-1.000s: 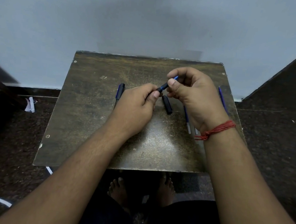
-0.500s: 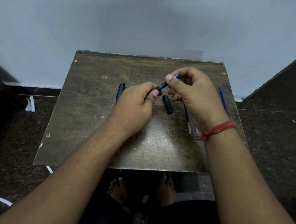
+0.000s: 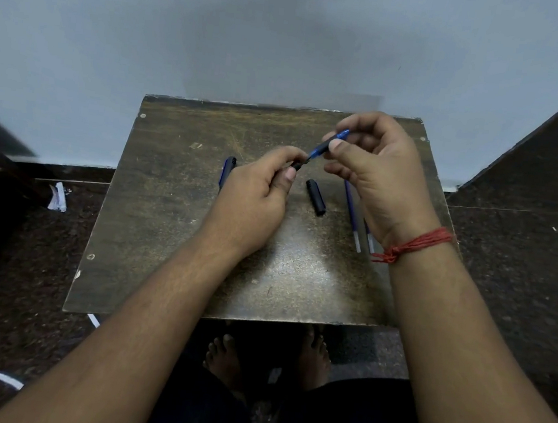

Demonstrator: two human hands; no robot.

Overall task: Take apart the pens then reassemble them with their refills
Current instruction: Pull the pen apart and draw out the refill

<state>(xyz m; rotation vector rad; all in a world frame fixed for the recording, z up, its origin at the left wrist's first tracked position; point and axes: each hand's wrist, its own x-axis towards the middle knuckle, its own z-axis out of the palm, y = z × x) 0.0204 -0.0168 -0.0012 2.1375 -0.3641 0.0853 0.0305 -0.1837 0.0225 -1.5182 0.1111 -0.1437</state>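
Pens are mid-disassembly, we judge: parts lie loose on the table (image 3: 165,233) and one pen is in our hands. Nearest, two refills (image 3: 353,212) lie side by side under our right wrist, pale tips toward us; the second is partly hidden by the wrist with the red thread (image 3: 415,243). Just beyond them, between the hands, a black cap (image 3: 316,197) lies alone. Left of our left hand a whole-looking pen (image 3: 226,171) pokes out, mostly covered by the hand, so we can't tell if it is complete.

Our left hand (image 3: 255,195) is curled, thumb and fingers pinching a small black piece (image 3: 297,165). Our right hand (image 3: 374,173) is curled too, pinching the blue barrel (image 3: 329,144), held above the table and tilted up to the right. A thin gap or link shows between black piece and barrel; too small to tell whether they are apart yet.

Done so far, by our guess: at least two refills out. Left: finish this pen, maybe the left one, then all reassembly.
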